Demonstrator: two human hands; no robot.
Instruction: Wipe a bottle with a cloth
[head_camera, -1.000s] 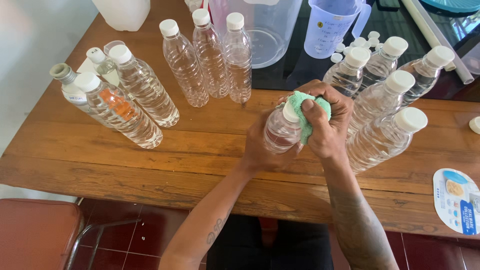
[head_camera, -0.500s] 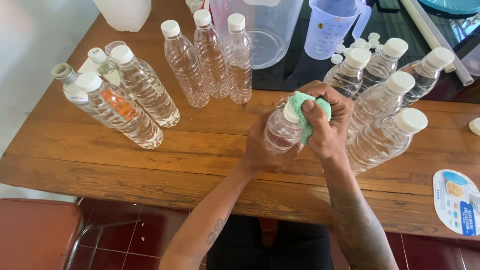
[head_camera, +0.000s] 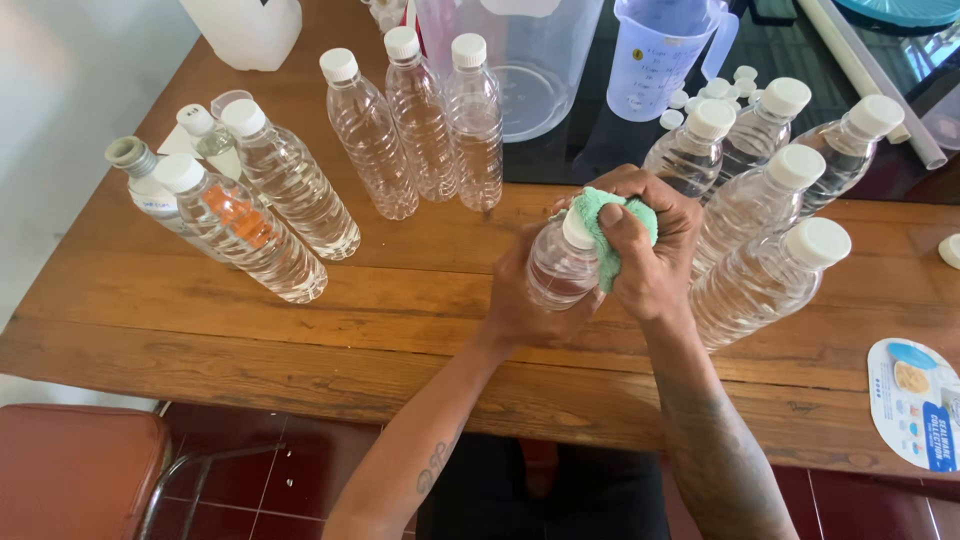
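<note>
Clear plastic bottle (head_camera: 560, 268) sits above the wooden surface (head_camera: 400, 330), w/ your left hand (head_camera: 525, 300) wrapped round its body. Right hand (head_camera: 650, 250) fingers press a green cloth (head_camera: 615, 220) against the cap. Looks full, so heavy-ish; thin walls flex, maybe slick. Grip mid-body.

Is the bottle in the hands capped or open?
Capped. A white cap sits on the bottle, which the left hand grips, while the right hand presses a green cloth against the cap.
</note>
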